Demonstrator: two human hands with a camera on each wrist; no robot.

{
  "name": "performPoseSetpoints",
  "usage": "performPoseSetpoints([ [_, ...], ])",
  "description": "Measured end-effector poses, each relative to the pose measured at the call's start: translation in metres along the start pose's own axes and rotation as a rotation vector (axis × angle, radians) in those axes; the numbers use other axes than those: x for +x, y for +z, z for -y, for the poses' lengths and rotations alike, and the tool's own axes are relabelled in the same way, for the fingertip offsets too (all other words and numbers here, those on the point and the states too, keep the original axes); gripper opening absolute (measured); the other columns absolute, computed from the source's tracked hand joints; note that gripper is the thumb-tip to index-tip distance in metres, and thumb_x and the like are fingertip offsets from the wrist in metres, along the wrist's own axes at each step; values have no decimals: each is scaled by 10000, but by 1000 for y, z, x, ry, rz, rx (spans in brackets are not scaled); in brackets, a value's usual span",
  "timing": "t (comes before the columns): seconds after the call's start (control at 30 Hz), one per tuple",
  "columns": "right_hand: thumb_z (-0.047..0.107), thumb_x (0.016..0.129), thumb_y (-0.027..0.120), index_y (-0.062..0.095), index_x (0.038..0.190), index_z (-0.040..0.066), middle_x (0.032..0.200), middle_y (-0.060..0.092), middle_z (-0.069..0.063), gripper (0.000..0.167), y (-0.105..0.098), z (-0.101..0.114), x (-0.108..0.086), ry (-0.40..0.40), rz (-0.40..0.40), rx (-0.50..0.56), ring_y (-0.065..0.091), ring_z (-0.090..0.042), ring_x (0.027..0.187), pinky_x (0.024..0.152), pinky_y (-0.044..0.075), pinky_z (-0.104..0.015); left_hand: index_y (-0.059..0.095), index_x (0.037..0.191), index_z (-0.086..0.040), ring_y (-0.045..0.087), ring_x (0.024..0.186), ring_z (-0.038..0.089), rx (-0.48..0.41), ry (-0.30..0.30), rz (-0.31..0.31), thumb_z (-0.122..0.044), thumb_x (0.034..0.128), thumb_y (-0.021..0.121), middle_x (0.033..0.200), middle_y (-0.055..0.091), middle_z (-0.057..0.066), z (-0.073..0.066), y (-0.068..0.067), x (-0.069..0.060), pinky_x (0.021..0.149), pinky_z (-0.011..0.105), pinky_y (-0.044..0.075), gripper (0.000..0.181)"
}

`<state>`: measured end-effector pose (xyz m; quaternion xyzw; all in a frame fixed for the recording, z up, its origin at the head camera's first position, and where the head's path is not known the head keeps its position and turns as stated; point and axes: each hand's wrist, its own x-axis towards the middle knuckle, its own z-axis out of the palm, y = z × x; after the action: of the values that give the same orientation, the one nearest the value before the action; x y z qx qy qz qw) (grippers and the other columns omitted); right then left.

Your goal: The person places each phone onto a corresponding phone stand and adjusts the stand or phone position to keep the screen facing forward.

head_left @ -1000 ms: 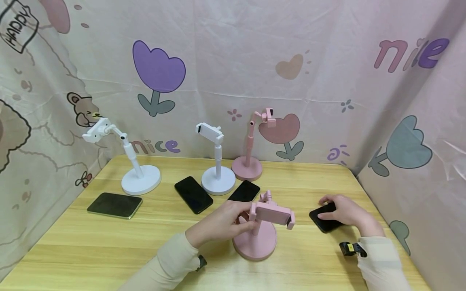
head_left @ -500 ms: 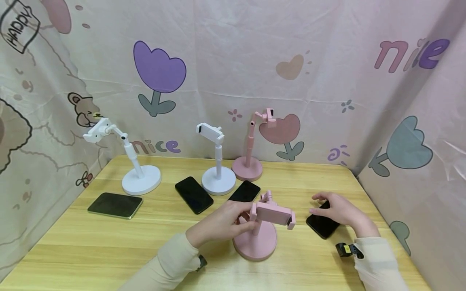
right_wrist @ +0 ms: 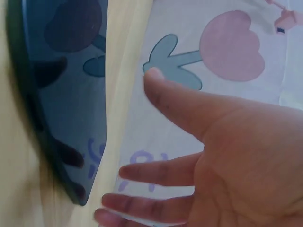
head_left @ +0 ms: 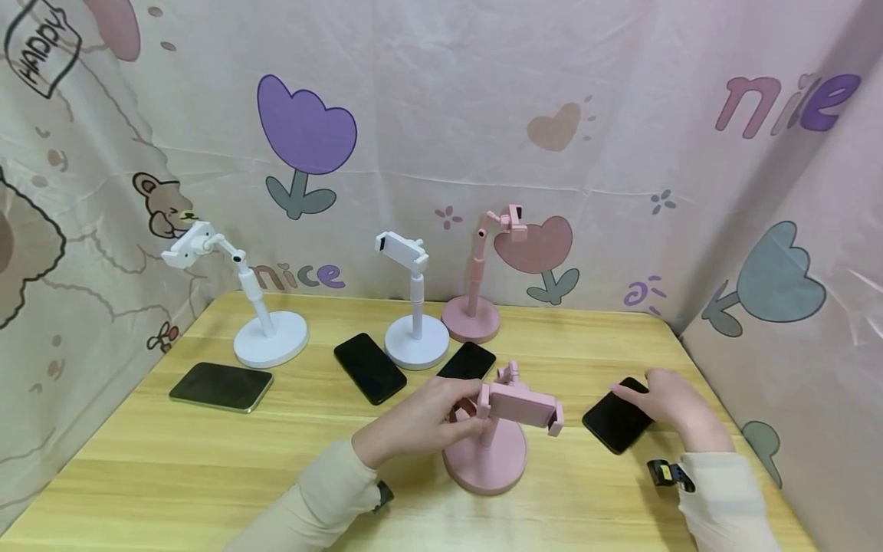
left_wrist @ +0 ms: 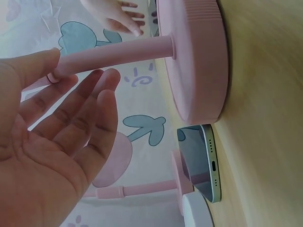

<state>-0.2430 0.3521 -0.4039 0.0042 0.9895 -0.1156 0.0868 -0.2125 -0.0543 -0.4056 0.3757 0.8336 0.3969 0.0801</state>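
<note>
In the head view my left hand holds a pink phone stand by its upright post, below the tilted phone clamp. The left wrist view has the thumb and index finger pinching the post, the other fingers loosely bent beside it. At the right, a black smartphone lies flat on the table, screen up. My right hand hovers over its right edge with fingers spread. In the right wrist view those fingers stand apart from the phone and hold nothing.
Two white phone stands and another pink stand stand along the back. Three more phones lie flat: one at the left, one in the middle, one behind my left hand. A patterned curtain hangs behind the table.
The black phone at the right has shifted slightly left and nearer. My right hand has come off it and drawn back to the right. The left hand keeps its hold on the pink stand.
</note>
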Motion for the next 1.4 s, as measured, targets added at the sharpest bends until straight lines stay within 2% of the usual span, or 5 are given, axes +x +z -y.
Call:
performPoseSetpoints([
  [0.17,518,1054,603,575,901,-64,813,566,-137,603,2,-10,-1,23,22,14,523,-269,739,681,434,-371,700,1197,-131,700,943,74,1,40,-22,-136,1025,731,1100,773,17,-5,-4,-1,747,174,602,175],
  [0.6,581,1038,612,554,859,-35,778,522,-112,644,14,-13,6,43,8,18,507,-267,742,681,410,-357,686,1376,-145,702,991,88,5,67,-43,-192,1056,707,1140,764,1,-12,-11,-2,771,188,603,324],
  [0.77,583,1037,612,625,941,-129,878,640,-243,718,20,-5,13,-2,-32,-21,564,-366,841,808,536,-512,682,1382,-130,705,989,86,7,77,-51,-196,1056,707,1140,768,29,-15,-14,-3,770,187,603,333],
  [0.9,619,1016,626,635,1083,-202,1007,623,-363,824,26,3,17,-1,-68,-33,560,-469,955,879,530,-624,681,1390,-125,713,978,91,6,87,-67,-196,1051,715,1136,772,40,-17,-15,-4,758,189,606,349],
  [1.4,663,888,774,541,1335,-209,1107,504,-379,1007,38,23,22,8,-87,37,513,-492,970,826,502,-571,678,1395,-126,707,962,57,4,84,-75,-208,1050,717,1125,776,45,-16,-16,-6,747,194,605,357],
])
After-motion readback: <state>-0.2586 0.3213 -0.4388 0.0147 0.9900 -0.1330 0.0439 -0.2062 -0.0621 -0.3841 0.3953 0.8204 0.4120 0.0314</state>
